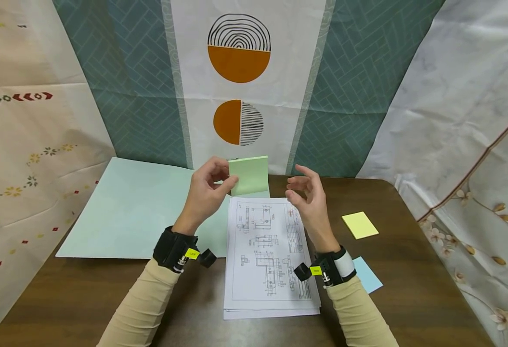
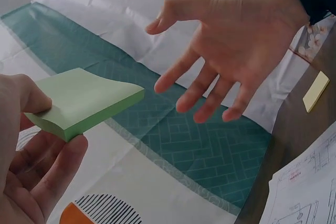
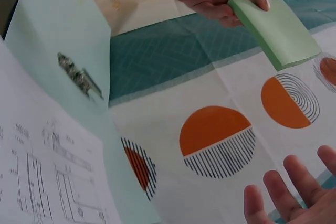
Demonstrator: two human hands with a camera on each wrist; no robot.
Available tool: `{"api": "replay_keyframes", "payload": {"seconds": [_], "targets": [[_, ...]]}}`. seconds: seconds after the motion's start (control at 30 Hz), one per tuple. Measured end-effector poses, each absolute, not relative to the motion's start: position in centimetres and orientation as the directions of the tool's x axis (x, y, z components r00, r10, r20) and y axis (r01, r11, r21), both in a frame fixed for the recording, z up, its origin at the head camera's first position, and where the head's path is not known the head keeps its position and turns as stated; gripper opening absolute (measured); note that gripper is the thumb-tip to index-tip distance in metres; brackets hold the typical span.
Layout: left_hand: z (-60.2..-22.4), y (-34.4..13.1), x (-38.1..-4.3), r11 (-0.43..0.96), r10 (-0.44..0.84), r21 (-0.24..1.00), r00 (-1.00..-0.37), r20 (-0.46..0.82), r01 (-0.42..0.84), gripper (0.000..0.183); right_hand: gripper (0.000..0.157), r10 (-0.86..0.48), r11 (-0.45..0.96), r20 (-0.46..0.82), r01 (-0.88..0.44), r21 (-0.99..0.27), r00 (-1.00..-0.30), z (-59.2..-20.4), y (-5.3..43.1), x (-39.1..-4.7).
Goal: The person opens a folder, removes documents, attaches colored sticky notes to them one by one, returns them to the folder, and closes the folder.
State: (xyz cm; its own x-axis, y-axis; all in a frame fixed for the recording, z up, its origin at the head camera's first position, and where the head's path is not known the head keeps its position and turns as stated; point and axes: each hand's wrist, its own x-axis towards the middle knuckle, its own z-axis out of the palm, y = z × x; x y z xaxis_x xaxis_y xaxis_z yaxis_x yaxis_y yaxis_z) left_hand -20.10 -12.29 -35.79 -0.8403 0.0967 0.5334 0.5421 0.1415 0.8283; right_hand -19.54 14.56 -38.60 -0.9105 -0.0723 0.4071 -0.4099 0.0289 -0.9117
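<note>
The fingers [image 2: 65, 166] of the left hand [image 1: 205, 195] are pinching a light green sticky-note pad [image 1: 250, 176] by its left edge, the thumb pressing on the face turned toward the person; the pad is standing nearly upright in the head view, and the hand is holding it up near the far edge of a stack of technical drawings [image 1: 254, 284]; the right hand [image 1: 314, 209] is hovering on the other side, its fingers spreading and slightly bending, its palm facing the pad across a gap.

Black bands [image 1: 169, 250] are circling both wrists; beige sleeves [image 1: 143, 301] are covering the forearms; below and between the hands the drawings are lying on the desk [image 1: 431, 289], their sheets overlapping a little unevenly at the near edge; a large pale green board [image 1: 136, 212] is lying to their left, and the right wrist view is showing a metal clip [image 3: 79, 75] on it.

To the right of the right hand a yellow pad [image 1: 360, 225] is lying on the desk; nearer the person a light blue square [image 1: 368, 275] is lying partly hidden behind the right wrist; beyond the desk a teal and white cloth [image 1: 141, 72] with orange shapes is hanging.
</note>
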Motion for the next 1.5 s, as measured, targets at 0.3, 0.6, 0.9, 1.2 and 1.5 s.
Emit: {"api": "replay_keyframes", "payload": {"seconds": [0.3,0.6,0.9,1.2,1.5], "targets": [[-36.1,-10.5,-19.9,0.07,0.137,0.831,-0.83,0.54,0.552,0.026,0.057,-0.178,-0.133,0.319,-0.298,-0.945,-0.931,-38.2,12.7,-19.1],[-36.6,-9.5,-19.7,0.076,0.169,0.831,-0.828,0.534,0.551,0.029,0.031,-0.081,-0.093,0.271,-0.264,-0.96,-0.959,-37.6,11.4,-18.7],[-35.9,-10.5,-20.0,0.064,0.229,0.833,-0.821,0.524,0.549,0.038,0.026,-0.077,0.029,0.368,-0.371,-0.928,-0.927,-36.8,12.7,-19.1],[-35.0,-14.3,-20.5,0.072,0.186,0.827,-0.822,0.538,0.558,0.05,0.012,-0.186,0.297,0.475,-0.51,-0.807,-0.86,-36.0,15.3,-19.8],[-34.9,-14.2,-20.0,0.256,0.412,0.821,-0.826,0.386,0.511,0.046,0.011,-0.311,0.381,0.452,-0.545,-0.747,-0.836,-35.9,15.0,-19.3]]}}
